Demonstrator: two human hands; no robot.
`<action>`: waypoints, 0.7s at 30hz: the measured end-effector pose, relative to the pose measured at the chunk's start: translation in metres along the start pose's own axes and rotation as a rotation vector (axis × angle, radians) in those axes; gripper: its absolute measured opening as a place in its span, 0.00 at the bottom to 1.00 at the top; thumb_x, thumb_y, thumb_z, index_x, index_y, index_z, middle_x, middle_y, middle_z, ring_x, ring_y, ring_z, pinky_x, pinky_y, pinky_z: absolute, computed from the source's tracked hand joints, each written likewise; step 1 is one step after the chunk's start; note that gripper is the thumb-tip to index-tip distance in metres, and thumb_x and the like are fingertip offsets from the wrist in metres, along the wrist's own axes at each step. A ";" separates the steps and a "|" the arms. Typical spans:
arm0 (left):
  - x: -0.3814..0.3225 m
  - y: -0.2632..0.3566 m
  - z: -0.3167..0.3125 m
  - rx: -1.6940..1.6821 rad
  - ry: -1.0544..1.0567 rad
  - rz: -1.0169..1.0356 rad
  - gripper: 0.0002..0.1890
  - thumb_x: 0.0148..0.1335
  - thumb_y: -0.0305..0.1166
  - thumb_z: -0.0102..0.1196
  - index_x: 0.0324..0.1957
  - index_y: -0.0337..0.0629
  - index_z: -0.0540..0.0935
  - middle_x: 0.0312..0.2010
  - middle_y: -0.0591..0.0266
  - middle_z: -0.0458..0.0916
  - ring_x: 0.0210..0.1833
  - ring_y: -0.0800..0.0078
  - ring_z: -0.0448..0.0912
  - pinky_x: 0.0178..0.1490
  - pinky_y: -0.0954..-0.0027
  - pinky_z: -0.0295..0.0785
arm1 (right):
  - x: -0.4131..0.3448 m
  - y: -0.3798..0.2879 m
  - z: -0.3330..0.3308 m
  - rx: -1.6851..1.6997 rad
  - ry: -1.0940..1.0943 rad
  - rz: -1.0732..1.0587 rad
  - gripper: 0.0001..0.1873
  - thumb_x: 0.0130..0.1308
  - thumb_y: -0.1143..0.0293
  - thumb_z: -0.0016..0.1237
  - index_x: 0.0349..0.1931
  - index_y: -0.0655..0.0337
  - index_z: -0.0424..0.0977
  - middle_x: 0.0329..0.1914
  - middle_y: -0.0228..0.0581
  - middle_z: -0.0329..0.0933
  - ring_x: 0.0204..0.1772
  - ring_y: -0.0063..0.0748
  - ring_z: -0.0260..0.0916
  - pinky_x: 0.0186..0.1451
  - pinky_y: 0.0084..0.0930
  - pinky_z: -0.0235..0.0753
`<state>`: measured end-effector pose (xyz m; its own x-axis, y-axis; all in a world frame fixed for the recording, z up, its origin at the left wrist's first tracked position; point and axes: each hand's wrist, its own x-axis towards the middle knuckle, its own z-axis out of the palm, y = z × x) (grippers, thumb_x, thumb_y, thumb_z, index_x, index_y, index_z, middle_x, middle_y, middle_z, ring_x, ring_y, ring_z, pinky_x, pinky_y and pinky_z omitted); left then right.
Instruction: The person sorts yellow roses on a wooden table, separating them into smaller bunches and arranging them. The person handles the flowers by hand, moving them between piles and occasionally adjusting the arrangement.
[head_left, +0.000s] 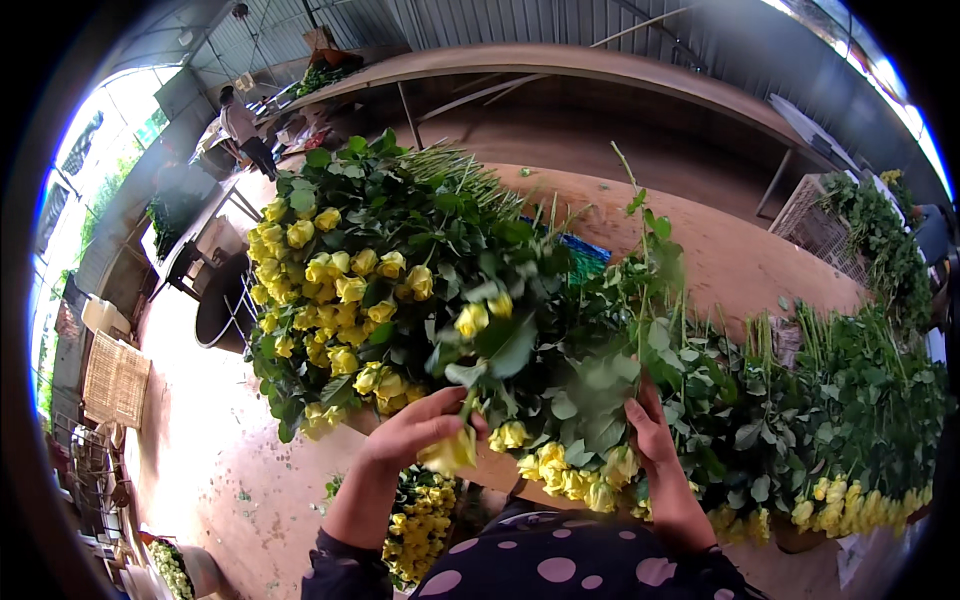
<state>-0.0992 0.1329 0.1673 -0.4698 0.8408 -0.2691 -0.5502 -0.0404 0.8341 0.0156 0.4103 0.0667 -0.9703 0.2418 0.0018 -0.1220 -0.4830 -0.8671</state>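
My left hand (416, 429) pinches a yellow rose (452, 451) just behind its bloom. The bloom hangs downwards and is blurred. My right hand (652, 433) has its thumb and fingers around a long leafy rose stem (643, 247) whose cut end points away from me; leaves partly hide the fingers. Between my hands lie several yellow roses (571, 480), blooms towards me, at the near edge of the table. To the left rises a large heap of yellow roses (349, 289), its stems pointing away.
Rows of yellow roses (832, 499) line the wooden table (757, 262) to the right, before a plastic crate (814, 225). More roses (420, 517) stand below the near edge. Left are a black tub (223, 304) and a basket (116, 379). A person (244, 131) stands far left.
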 end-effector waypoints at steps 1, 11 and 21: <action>0.003 0.007 0.019 0.125 -0.156 0.033 0.32 0.52 0.35 0.49 0.54 0.27 0.52 0.38 0.54 0.70 0.39 0.70 0.71 0.42 0.71 0.67 | -0.003 -0.002 -0.007 -0.006 0.039 -0.032 0.30 0.57 0.76 0.38 0.60 0.59 0.43 0.61 0.29 0.47 0.48 0.20 0.54 0.53 0.16 0.50; -0.036 -0.090 -0.029 -0.469 0.153 -0.040 0.31 0.47 0.30 0.46 0.54 0.28 0.54 0.33 0.57 0.69 0.39 0.66 0.71 0.41 0.68 0.70 | -0.028 -0.035 -0.024 -0.101 0.020 -0.034 0.29 0.57 0.78 0.35 0.60 0.59 0.43 0.59 0.30 0.49 0.58 0.22 0.48 0.58 0.17 0.46; 0.030 -0.098 0.071 0.755 0.047 -0.058 0.26 0.56 0.42 0.41 0.51 0.32 0.59 0.34 0.52 0.70 0.38 0.63 0.71 0.41 0.70 0.67 | -0.050 0.000 0.031 -0.276 -0.019 0.122 0.27 0.57 0.70 0.43 0.55 0.67 0.50 0.47 0.35 0.61 0.48 0.23 0.57 0.51 0.18 0.57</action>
<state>-0.0099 0.2003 0.1116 -0.4931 0.8056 -0.3284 0.0390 0.3975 0.9168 0.0574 0.3718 0.0820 -0.9783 0.1792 -0.1042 0.0551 -0.2600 -0.9640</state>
